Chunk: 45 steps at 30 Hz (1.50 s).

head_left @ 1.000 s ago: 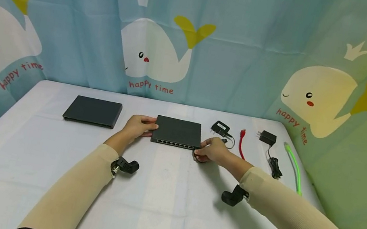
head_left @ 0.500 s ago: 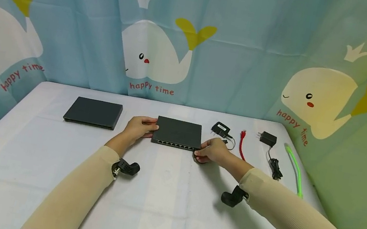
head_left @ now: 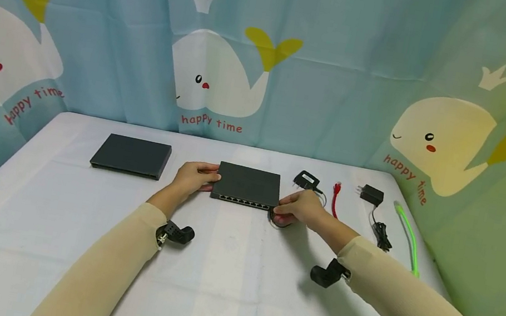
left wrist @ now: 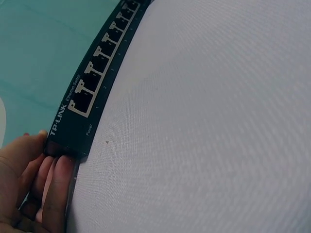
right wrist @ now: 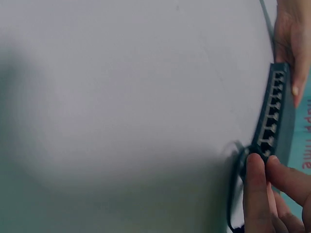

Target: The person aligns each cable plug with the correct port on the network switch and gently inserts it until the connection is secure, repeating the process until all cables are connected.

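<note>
A black TP-LINK Ethernet switch (head_left: 248,184) lies on the white table, its row of ports (left wrist: 99,63) facing the person. My left hand (head_left: 192,178) grips the switch's left end, with the thumb at the upper edge in the left wrist view and fingertips against its end. At the front right corner, my right hand (head_left: 302,209) pinches a thin black cable (right wrist: 233,187) between thumb and finger. The cable's end is hidden behind the fingertips, so whether it sits in a port cannot be seen. A loop of it hangs below the fingers.
Another flat black box (head_left: 131,155) lies at the left. Right of the switch lie a black power adapter (head_left: 307,179), a red cable (head_left: 335,198), a second adapter (head_left: 372,195) with bundled cord, and a green cable (head_left: 408,236). A whale-print curtain (head_left: 327,81) hangs behind the table.
The head view has shifted slightly. My right hand has moved a little to the right at the switch's corner, and more of the black cable loop shows. My left hand keeps its grip.
</note>
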Tool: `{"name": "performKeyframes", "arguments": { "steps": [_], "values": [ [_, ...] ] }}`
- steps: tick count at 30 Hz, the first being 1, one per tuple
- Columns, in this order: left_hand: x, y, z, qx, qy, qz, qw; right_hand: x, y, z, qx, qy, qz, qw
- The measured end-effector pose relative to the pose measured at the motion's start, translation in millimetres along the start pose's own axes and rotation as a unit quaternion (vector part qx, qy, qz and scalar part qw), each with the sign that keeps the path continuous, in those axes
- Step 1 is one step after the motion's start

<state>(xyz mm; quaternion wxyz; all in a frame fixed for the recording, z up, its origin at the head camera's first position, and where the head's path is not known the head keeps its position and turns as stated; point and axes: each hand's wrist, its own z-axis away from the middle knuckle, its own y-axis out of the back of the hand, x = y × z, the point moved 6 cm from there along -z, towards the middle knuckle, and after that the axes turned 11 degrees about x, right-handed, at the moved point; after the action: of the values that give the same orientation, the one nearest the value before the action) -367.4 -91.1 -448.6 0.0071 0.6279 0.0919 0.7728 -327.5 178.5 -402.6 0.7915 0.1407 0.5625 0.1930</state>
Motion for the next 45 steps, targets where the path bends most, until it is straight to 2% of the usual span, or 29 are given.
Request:
{"name": "performKeyframes", "arguments": {
  "steps": [5,12,16,21,26,32,36,45],
  "values": [
    [-0.2,1.2,-0.9,0.002,-0.001,0.000,1.0000,-7.2,11.9,0.2,-0.012,0.017,0.005,0.9998],
    [-2.4,3.5,-3.7,0.005,-0.003,-0.006,1.0000,-19.6,38.6,-5.2,0.004,0.013,-0.009,0.9999],
    [-3.7,4.7,-4.8,0.009,-0.001,-0.004,1.0000,-28.4,58.1,-11.8,0.029,0.019,-0.010,0.9993],
    [-4.3,5.5,-5.4,0.010,0.000,-0.001,1.0000,-36.1,83.2,-22.8,0.064,0.033,0.021,0.9971],
    [-3.1,5.7,-3.5,0.010,-0.001,-0.002,1.0000,-34.6,101.0,-35.3,0.094,0.035,0.034,0.9944],
    [-0.2,4.1,-0.9,0.004,-0.003,-0.005,1.0000,-20.3,118.5,-47.6,0.135,0.008,0.026,0.9904],
    [0.6,2.6,-1.1,0.003,-0.004,-0.002,1.0000,-9.8,129.0,-56.2,0.165,-0.023,-0.003,0.9861],
    [-1.7,0.0,-2.9,0.004,-0.007,-0.002,1.0000,14.2,144.7,-70.5,0.232,-0.100,-0.056,0.9660]
  ]
}}
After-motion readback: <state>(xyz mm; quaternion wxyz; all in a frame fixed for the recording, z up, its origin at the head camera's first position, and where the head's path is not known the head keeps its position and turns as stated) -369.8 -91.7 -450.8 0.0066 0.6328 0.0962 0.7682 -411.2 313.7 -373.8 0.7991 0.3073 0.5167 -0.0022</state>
